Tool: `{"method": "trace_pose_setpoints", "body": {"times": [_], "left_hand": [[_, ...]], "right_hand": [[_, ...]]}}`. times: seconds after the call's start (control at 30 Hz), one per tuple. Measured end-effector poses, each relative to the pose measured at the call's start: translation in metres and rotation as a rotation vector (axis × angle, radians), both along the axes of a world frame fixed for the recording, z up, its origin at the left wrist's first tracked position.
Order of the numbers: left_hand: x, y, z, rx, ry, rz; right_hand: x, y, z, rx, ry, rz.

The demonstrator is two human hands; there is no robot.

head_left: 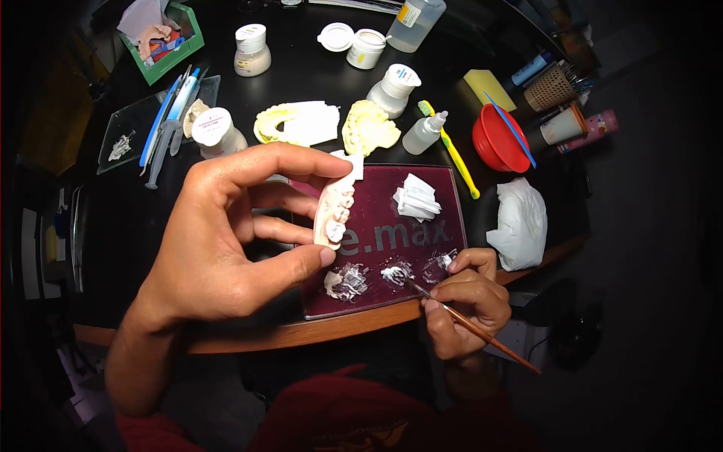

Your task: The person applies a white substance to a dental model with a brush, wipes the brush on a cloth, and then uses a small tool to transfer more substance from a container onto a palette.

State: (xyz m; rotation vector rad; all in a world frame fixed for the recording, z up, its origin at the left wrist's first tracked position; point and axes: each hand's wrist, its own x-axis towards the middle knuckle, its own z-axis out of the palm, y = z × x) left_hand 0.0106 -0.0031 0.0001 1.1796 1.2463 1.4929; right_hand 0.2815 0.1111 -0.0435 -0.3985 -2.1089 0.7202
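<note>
Left of centre, I have the left hand (215,252) half open, pinching the tooth model (337,207) mid-frame between thumb and fingers. Lower right, my right hand (471,301) curls around a brush (497,343), tip at the white paste (392,273) on the maroon slab (376,303). Beyond, I see a yellow cast (369,129); upper left, a green bin (178,54).

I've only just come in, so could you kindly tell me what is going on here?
A person's left hand holds up a pale pink-and-white dental model. The right hand holds a thin brown-handled brush, its tip at the middle one of three white smears on a dark red rectangular plate. A folded white tissue lies farther back on the plate.
</note>
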Motion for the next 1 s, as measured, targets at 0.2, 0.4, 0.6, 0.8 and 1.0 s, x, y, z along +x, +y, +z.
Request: {"method": "trace_pose_setpoints", "body": {"times": [0.2, 0.4, 0.6, 0.8, 1.0], "left_hand": [[-0.0016, 0.0, -0.0026, 0.021, 0.012, -0.01], [-0.002, -0.0002, -0.003, 0.011, 0.006, -0.014], [-0.0014, -0.0003, -0.0032, 0.026, 0.028, -0.019], [-0.002, -0.0001, -0.0037, 0.026, 0.025, -0.025], [-0.0021, -0.0003, -0.0035, 0.03, 0.046, -0.025]], "right_hand": [[-0.0029, 0.0003, 0.0024, -0.018, -0.036, 0.025], [-0.0065, 0.0009, 0.0021, -0.027, -0.054, 0.02], [-0.0061, 0.0015, 0.0017, -0.035, -0.065, 0.027], [-0.0062, 0.0003, 0.003, -0.04, -0.088, 0.016], [-0.0074, 0.0004, 0.0033, -0.032, -0.089, 0.022]]}}
